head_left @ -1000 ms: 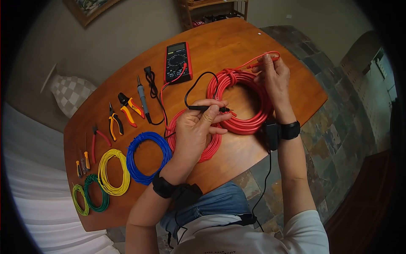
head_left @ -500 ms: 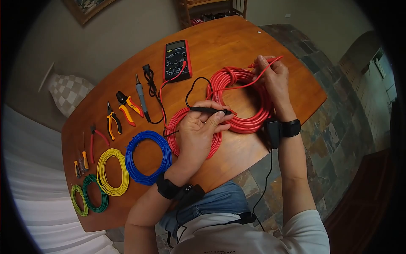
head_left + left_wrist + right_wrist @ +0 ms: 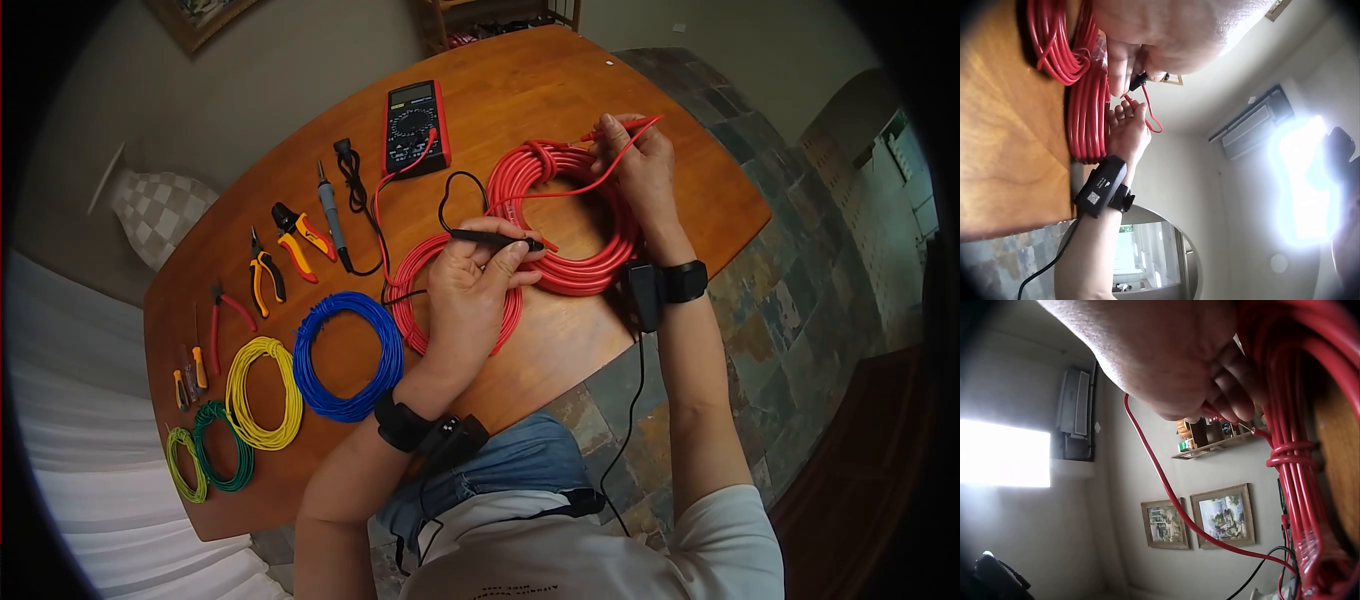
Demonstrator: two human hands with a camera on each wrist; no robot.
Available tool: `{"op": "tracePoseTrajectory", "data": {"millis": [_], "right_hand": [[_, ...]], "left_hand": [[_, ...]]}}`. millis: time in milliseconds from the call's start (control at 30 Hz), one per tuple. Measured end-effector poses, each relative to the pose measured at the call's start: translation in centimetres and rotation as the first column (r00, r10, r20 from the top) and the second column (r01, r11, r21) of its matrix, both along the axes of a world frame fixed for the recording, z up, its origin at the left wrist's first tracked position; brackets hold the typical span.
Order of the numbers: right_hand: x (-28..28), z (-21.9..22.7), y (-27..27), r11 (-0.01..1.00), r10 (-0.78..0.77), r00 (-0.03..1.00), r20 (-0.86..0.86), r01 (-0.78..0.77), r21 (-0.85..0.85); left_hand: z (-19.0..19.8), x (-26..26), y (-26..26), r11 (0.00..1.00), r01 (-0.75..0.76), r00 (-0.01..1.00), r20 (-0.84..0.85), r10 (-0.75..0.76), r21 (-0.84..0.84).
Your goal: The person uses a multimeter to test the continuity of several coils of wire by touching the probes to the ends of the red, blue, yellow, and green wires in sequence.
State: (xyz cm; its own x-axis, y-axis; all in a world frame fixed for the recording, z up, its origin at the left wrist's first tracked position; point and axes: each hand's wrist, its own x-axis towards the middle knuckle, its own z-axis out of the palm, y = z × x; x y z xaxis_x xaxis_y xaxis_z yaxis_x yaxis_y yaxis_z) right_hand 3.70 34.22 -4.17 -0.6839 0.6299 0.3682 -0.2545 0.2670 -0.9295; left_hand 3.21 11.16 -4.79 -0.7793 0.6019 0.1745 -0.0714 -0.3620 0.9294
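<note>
In the head view my left hand pinches a black probe over the near edge of a thick red cable coil, beside a red cable end. Contact there cannot be made out. My right hand holds a red probe above the coil's far right side. The right wrist view has the metal tip close to the cut cable end; whether they touch is unclear. Both leads run toward a red and black multimeter, where a red plug is seated.
A thinner red coil lies under my left hand. Left of it are blue, yellow and green coils, with a soldering iron, pliers and screwdrivers behind. The table's near edge borders my lap.
The red lead, looped beyond my right hand before, now hangs across the thick coil. The black probe has tilted, its tip end now nearer the red cable end. Both hands keep their probes.
</note>
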Motion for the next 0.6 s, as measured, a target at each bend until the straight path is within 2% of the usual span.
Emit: {"op": "tracePoseTrajectory", "data": {"millis": [233, 333, 600], "right_hand": [[-0.02, 0.02, -0.08, 0.999, 0.007, 1.0, -0.009, -0.008, -0.041], [-0.1, -0.09, -0.01, 0.999, 0.006, 1.0, -0.008, -0.007, -0.039], [0.04, 0.07, -0.17, 0.998, 0.009, 1.0, -0.003, -0.009, -0.06]], "left_hand": [[-0.15, 0.32, 0.35, 0.999, 0.03, 0.997, -0.064, -0.032, -0.029], [-0.53, 0.35, 0.52, 0.996, -0.006, 0.99, -0.141, -0.006, -0.087], [-0.81, 0.84, 0.86, 0.995, -0.049, 0.981, -0.19, 0.031, -0.091]]}}
